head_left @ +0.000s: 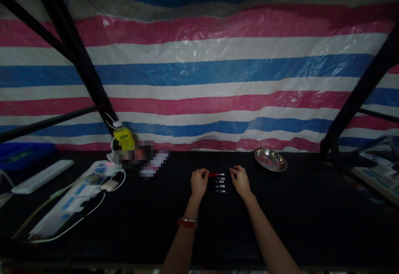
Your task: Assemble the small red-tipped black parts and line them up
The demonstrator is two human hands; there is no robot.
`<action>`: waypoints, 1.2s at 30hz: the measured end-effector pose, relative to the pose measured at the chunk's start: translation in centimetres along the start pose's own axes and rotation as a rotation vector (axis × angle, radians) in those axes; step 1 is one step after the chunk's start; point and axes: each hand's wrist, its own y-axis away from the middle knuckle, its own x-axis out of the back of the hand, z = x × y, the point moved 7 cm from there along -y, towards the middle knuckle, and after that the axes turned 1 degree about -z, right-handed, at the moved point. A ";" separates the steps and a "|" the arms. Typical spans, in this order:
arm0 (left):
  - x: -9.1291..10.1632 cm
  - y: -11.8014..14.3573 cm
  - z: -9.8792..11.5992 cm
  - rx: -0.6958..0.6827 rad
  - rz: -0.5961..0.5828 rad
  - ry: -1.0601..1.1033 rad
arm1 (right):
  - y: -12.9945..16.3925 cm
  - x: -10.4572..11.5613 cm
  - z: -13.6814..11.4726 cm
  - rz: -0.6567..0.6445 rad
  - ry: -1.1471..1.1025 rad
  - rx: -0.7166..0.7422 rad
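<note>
Several short, slim, pen-like pieces with shiny silver right ends lie in a stacked row on the black table; the dark ones (pixel 220 186) are nearest to me, their left ends lost against the tabletop. At the far end of the row is a red one (pixel 215 175). My left hand (pixel 198 182), a red bangle at its wrist, is closed, with thumb and fingertips pinched at the red piece's left end. Just right of the row, my right hand (pixel 240 181) is closed too, fingertips pressed together; whatever they hold is too small to make out.
A round metal dish (pixel 270 160) stands at the back right. To the left lie a white power strip (pixel 70 199) with cables, a white bar (pixel 43 177) and a yellow-labelled bottle (pixel 124 137). Black frame posts and a striped sheet (pixel 218 74) bound the table.
</note>
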 end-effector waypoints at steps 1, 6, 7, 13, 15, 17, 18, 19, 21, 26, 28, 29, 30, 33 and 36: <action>0.0 0.0 0.0 0.005 -0.001 -0.006 | 0.0 0.0 0.1 0.009 -0.007 -0.009; 0.1 0.0 0.0 0.004 0.009 0.019 | 0.1 0.1 0.2 0.030 -0.030 -0.023; 0.1 0.0 0.1 0.001 0.014 0.030 | 0.1 0.1 0.2 0.031 -0.035 -0.020; 0.1 0.0 0.0 0.008 0.016 0.005 | 0.0 0.0 0.5 0.038 -0.100 -0.013; 0.1 0.0 0.0 0.003 0.019 -0.007 | 0.0 0.0 0.7 0.053 -0.136 -0.019; 0.1 0.0 0.1 -0.003 0.023 -0.010 | 0.1 0.0 0.8 0.074 -0.182 -0.030; 0.1 0.0 0.0 -0.004 0.021 -0.010 | 0.2 0.1 0.9 0.084 -0.198 -0.033; 0.1 0.0 0.0 -0.005 0.018 -0.009 | 0.2 0.1 0.9 0.089 -0.206 -0.033; 0.0 0.0 0.0 -0.003 0.016 -0.009 | 0.3 0.1 0.8 0.084 -0.191 -0.028; 0.0 -0.1 -0.2 0.004 0.008 -0.022 | 0.2 0.9 0.2 0.123 -0.156 -0.015; -0.1 -0.1 -0.1 0.001 -0.005 -0.033 | 0.2 1.4 -0.5 0.167 -0.210 0.026; -0.1 -0.1 -0.1 0.000 -0.011 -0.039 | 0.2 1.5 -0.9 0.173 -0.246 0.051; -0.2 -0.1 -0.1 0.000 -0.015 -0.044 | 0.3 1.5 -1.3 0.165 -0.279 0.073; -0.2 -0.1 0.0 0.006 -0.018 -0.057 | 0.4 0.9 -2.4 0.069 -0.308 0.118; -0.1 -0.1 0.1 0.009 -0.018 -0.069 | 0.5 0.2 -2.7 -0.027 -0.266 0.120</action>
